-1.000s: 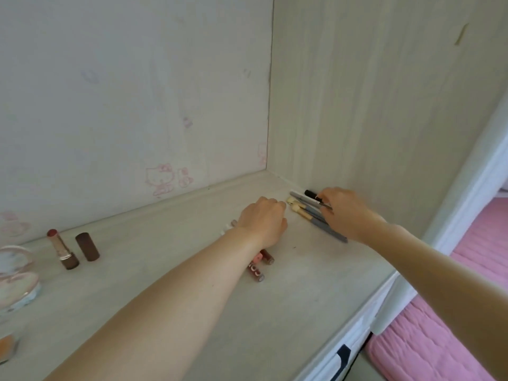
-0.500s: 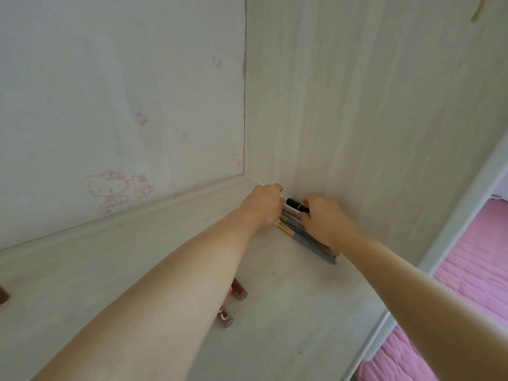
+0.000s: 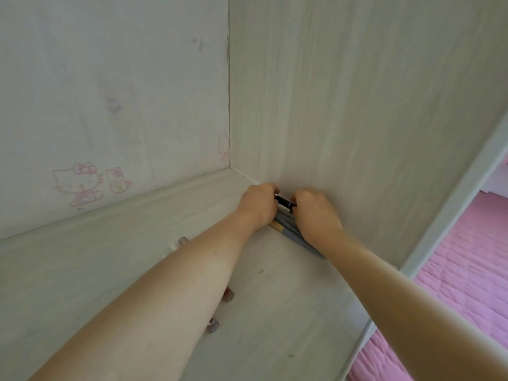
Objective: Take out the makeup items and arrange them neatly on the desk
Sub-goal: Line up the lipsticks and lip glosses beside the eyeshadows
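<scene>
A bundle of grey and tan makeup pencils (image 3: 287, 226) lies on the pale wooden desk (image 3: 275, 312), tight against the right side panel near the back corner. A black pen (image 3: 284, 201) tops the bundle. My left hand (image 3: 258, 204) has its fingers curled round the far ends of the pencils. From the other side my right hand (image 3: 316, 215) covers them, fingers curled over the black pen. Three lip gloss tubes lie under my left forearm; their ends show, one tube (image 3: 228, 294), a second tube (image 3: 213, 325) and a pale tube (image 3: 182, 240).
The wooden side panel (image 3: 357, 105) rises just right of the hands and the back wall with a cartoon cat sticker (image 3: 79, 185) closes the far side. The desk's front edge (image 3: 362, 336) runs at lower right, with pink bedding (image 3: 467, 270) beyond it.
The view has swung right, so the lipstick and compacts at left left the frame. Both hands moved the pencils back against the side panel and closed in on them from either end.
</scene>
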